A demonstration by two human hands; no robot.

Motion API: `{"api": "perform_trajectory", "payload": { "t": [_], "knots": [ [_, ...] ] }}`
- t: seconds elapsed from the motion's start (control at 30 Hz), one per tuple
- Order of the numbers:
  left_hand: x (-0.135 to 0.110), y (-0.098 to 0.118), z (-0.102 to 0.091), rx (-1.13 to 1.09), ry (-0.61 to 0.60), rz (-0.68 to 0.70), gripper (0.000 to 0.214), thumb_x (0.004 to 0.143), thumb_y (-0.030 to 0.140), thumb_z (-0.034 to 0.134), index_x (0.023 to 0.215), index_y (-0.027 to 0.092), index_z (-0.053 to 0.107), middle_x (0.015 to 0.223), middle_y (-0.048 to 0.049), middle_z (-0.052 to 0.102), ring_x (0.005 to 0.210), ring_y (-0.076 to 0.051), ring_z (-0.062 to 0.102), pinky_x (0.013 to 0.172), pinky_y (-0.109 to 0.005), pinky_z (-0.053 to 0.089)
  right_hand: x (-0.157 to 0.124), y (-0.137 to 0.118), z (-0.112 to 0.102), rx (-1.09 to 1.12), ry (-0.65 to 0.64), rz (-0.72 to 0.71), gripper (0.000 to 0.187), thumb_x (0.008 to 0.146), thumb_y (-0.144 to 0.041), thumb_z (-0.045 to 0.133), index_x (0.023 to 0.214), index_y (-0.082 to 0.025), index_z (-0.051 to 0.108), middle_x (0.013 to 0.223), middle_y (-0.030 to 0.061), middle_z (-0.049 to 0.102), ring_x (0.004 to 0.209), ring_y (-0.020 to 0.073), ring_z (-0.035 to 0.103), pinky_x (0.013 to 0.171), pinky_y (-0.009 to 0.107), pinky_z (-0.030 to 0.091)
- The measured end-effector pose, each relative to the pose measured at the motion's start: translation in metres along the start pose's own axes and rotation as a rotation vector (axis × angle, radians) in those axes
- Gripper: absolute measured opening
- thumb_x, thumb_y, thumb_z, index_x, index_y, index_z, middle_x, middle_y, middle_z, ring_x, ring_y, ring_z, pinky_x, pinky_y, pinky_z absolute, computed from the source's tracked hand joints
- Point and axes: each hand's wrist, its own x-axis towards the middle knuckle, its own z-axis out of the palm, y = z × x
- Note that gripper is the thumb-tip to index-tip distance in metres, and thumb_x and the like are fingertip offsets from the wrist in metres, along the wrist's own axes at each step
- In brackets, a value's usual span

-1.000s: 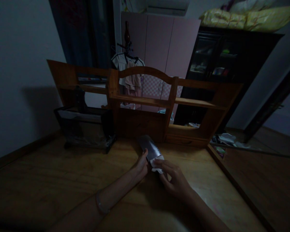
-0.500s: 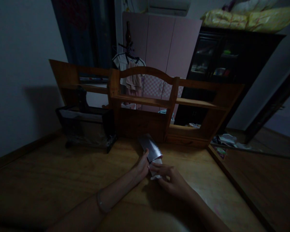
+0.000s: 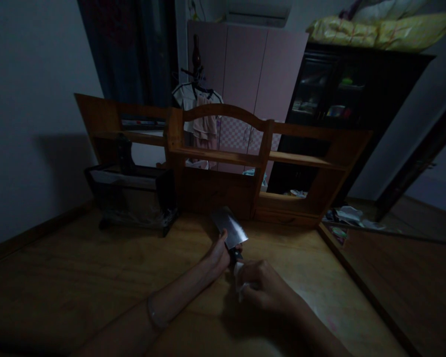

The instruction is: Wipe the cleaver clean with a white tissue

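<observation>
A cleaver with a broad shiny blade [image 3: 229,226] lies flat on the wooden desk [image 3: 96,277], blade pointing away from me. My left hand [image 3: 218,252] pinches it where the blade meets the dark handle. My right hand [image 3: 262,287] is closed round a crumpled white tissue [image 3: 240,282] and sits over the handle end, just below the blade. The handle is mostly hidden by both hands. A thin bracelet circles my left wrist.
A wooden shelf unit [image 3: 223,158] stands along the desk's back edge. A dark rack [image 3: 130,193] sits at the back left beside it. Behind are a pink wardrobe, hanging clothes and a dark cabinet. The desk's right edge drops to the floor.
My right hand with the tissue has slid down off the blade toward the handle and closed into a fist. More of the blade shows now. The left hand has stayed put.
</observation>
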Motion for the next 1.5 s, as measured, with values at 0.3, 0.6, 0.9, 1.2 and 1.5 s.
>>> {"api": "perform_trajectory", "payload": {
  "t": [0.3, 0.6, 0.9, 1.2, 1.5],
  "knots": [
    [0.007, -0.001, 0.000, -0.048, 0.092, 0.114, 0.027, 0.087, 0.043, 0.049, 0.085, 0.016, 0.051, 0.059, 0.0016, 0.052, 0.047, -0.010, 0.047, 0.053, -0.024, 0.042, 0.002, 0.016, -0.011, -0.035, 0.119, -0.006, 0.013, 0.079, -0.015, 0.048, 0.069, -0.019, 0.054, 0.074, 0.0014, 0.058, 0.069, 0.0154, 0.056, 0.067, 0.025, 0.044],
    [0.012, -0.004, -0.003, -0.072, 0.141, 0.157, 0.023, 0.087, 0.041, 0.050, 0.088, 0.017, 0.051, 0.068, -0.0007, 0.058, 0.053, -0.013, 0.054, 0.057, -0.027, 0.046, 0.006, 0.027, -0.007, -0.127, 0.330, 0.073, 0.016, 0.088, -0.024, 0.044, 0.075, -0.022, 0.051, 0.073, 0.0023, 0.054, 0.071, 0.0176, 0.054, 0.070, 0.030, 0.043],
    [0.007, -0.003, 0.001, -0.048, 0.125, 0.096, 0.033, 0.088, 0.046, 0.047, 0.097, 0.015, 0.053, 0.081, -0.0082, 0.065, 0.066, -0.018, 0.063, 0.063, -0.030, 0.050, 0.006, 0.033, -0.012, -0.092, 0.451, 0.184, 0.021, 0.090, -0.022, 0.044, 0.103, -0.022, 0.061, 0.092, 0.0050, 0.063, 0.083, 0.0198, 0.058, 0.073, 0.030, 0.043],
    [0.010, -0.002, -0.001, -0.076, 0.063, 0.051, 0.043, 0.090, 0.048, 0.040, 0.095, 0.010, 0.059, 0.082, -0.0098, 0.067, 0.072, -0.019, 0.064, 0.075, -0.031, 0.050, 0.010, 0.031, -0.011, 0.131, 0.345, 0.108, 0.030, 0.091, -0.025, 0.044, 0.117, -0.026, 0.060, 0.120, 0.0058, 0.061, 0.109, 0.0220, 0.056, 0.092, 0.034, 0.044],
    [0.002, 0.004, 0.007, -0.080, 0.105, -0.012, 0.044, 0.091, 0.046, 0.038, 0.100, 0.008, 0.058, 0.085, -0.0146, 0.068, 0.076, -0.022, 0.066, 0.077, -0.036, 0.050, 0.011, 0.027, -0.006, 0.263, 0.095, 0.156, 0.029, 0.087, -0.030, 0.052, 0.112, -0.023, 0.066, 0.113, 0.0042, 0.066, 0.105, 0.0252, 0.059, 0.090, 0.036, 0.044]
  ]
}}
